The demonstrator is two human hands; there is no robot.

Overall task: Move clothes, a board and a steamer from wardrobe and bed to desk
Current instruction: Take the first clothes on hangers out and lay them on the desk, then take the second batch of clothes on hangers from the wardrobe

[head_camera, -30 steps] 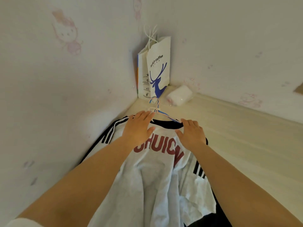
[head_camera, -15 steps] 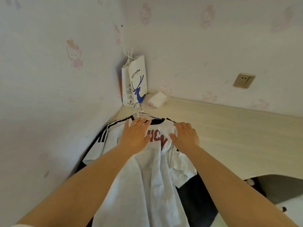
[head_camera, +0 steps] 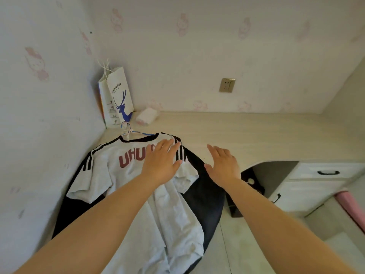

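While both hands hover flat-fingered, gripping nothing, the white T-shirt (head_camera: 126, 175) lies collar-to-wall beneath the left hand (head_camera: 161, 163); the right hand (head_camera: 223, 167) sits beside it.

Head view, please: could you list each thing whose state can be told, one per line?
White T-shirt: on its hanger, laid flat over the desk's edge, hem hanging down.
Dark garment: spread under the T-shirt.
Hanger: lying on the desk, hook toward the corner.
Paper coffee bag: upright in the corner.
Drawer: closed.
Left hand: open, fingers straight, over the T-shirt's shoulder.
Right hand: open, holding nothing.
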